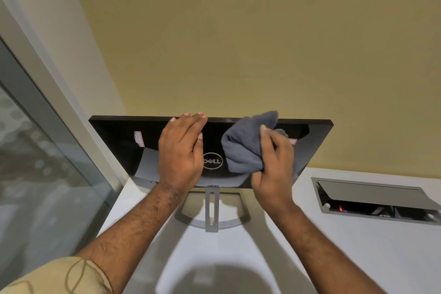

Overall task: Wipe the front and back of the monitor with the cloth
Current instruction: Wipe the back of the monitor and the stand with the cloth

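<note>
A yellow wall [238, 31] fills the space beyond both hands, and a glass panel [35, 162] runs along the outside of the left arm. Beneath the forearms lies a white bench [322, 234], with a recessed cable box [372, 200] out past the right wrist.

The monitor [114, 145] stands on the bench directly under the hands, its glossy black back facing the wearer, with the logo showing between the two hands. Its grey stand [212, 207] sits just below and between the wrists.

The left hand [181, 153] lies flat and spread on the back panel, fingertips reaching the top edge, seemingly to steady it. The right hand [274, 162] is closed around a bunched blue-grey cloth [243, 145], pressing it to the panel just right of the logo.

A small sticker [138, 137] sits beyond the left hand.

The back is apparently being wiped now. Whether the front is already cleaned cannot be told, since the screen faces away.
</note>
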### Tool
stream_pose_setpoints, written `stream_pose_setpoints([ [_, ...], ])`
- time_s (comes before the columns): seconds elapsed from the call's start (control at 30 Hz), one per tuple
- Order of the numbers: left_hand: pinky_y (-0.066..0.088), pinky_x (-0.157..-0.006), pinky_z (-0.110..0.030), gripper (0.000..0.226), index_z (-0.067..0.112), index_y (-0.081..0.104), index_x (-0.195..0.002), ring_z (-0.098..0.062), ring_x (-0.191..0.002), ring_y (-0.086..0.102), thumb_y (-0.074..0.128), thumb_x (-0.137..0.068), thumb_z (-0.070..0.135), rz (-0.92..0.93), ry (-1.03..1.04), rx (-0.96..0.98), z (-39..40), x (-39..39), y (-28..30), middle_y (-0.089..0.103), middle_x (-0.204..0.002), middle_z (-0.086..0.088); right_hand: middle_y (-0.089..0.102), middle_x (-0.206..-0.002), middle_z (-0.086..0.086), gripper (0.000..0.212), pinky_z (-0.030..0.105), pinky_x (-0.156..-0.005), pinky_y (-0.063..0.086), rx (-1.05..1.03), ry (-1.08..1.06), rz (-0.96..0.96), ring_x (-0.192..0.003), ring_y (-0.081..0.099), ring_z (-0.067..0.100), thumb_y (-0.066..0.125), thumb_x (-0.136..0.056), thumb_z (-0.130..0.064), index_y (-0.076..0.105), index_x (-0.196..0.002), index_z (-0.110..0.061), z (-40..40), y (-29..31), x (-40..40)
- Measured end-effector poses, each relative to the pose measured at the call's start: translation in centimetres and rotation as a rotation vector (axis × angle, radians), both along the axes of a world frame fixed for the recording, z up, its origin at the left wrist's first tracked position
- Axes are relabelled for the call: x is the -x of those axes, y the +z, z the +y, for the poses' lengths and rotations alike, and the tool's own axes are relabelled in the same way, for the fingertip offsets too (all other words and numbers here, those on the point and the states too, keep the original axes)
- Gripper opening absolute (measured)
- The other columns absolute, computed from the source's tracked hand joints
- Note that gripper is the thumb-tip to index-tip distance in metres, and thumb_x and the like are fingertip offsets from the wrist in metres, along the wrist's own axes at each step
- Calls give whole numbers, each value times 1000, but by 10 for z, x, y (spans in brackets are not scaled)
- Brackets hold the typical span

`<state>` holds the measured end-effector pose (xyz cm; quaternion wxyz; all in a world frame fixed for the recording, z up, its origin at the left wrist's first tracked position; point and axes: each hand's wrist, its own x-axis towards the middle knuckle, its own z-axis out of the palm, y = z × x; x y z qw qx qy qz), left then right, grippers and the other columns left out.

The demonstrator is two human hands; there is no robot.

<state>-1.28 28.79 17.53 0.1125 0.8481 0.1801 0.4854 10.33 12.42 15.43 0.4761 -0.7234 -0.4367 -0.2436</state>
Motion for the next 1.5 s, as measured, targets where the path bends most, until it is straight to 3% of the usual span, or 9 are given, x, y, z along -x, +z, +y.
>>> stream_pose_setpoints([
  [0.1,34,-113,-49,36,11,66,-127,-23,-130,53,50,-95,9,1,-1,13,0,-1,1,63,-133,-1,42,-130,7,76,42,-92,31,274,-50,-288,-117,39,32,68,-61,-2,55,-135,-13,21,-16,-2],
  [0.2,34,-113,-50,36,11,66,-128,-22,-130,53,48,-96,11,12,-1,9,1,-1,2,63,-134,0,47,-129,2,67,40,-88,31,558,81,-550,-115,42,28,69,-66,-13,54,-131,-21,26,-62,3],
  [0.43,31,-116,-47,38,13,64,-130,-19,-132,49,48,-95,14,9,1,21,2,-1,-1,62,-135,1,55,-115,1,58,39,-91,32,886,111,-568,-105,46,25,80,-62,-22,63,-117,-16,-4,-115,-11],
  [0.57,30,-117,-45,39,14,64,-130,-18,-132,49,47,-95,14,0,1,30,1,-2,-2,62,-134,2,60,-107,1,56,40,-84,46,891,13,-499,-100,49,26,87,-58,-21,67,-109,-16,-21,-113,-24],
  [0.73,29,-118,-45,38,13,64,-130,-18,-133,49,48,-95,12,-16,4,44,0,-2,-3,62,-134,2,64,-101,3,51,42,-81,50,877,-97,-341,-96,57,29,89,-54,-18,71,-102,-16,-36,-110,-26],
  [1.07,30,-117,-48,38,12,64,-130,-20,-133,50,47,-96,12,-4,13,46,0,-3,-3,63,-134,0,60,-108,1,46,38,-86,50,870,156,-434,-98,53,24,76,-73,-29,62,-115,-19,4,-96,-2],
  [1.23,30,-117,-47,38,11,65,-129,-20,-131,51,49,-95,8,-19,19,47,-2,-5,-2,63,-133,-1,63,-102,12,53,41,-67,52,628,36,-265,-87,59,31,84,-60,-8,68,-111,-13,-38,-87,-42],
  [1.37,29,-118,-48,38,11,65,-128,-21,-132,51,50,-94,6,-37,22,59,-3,-7,-3,63,-133,-1,58,-108,15,64,44,-71,48,457,-35,-198,-94,54,32,82,-62,-3,64,-122,-12,-38,-59,-46],
  [1.5,29,-118,-48,39,10,64,-129,-21,-133,49,49,-94,6,-39,17,59,-5,-7,-4,63,-133,-1,46,-116,9,79,41,-77,37,341,-70,-302,-97,46,31,75,-60,-8,57,-136,-20,2,-15,-23],
])
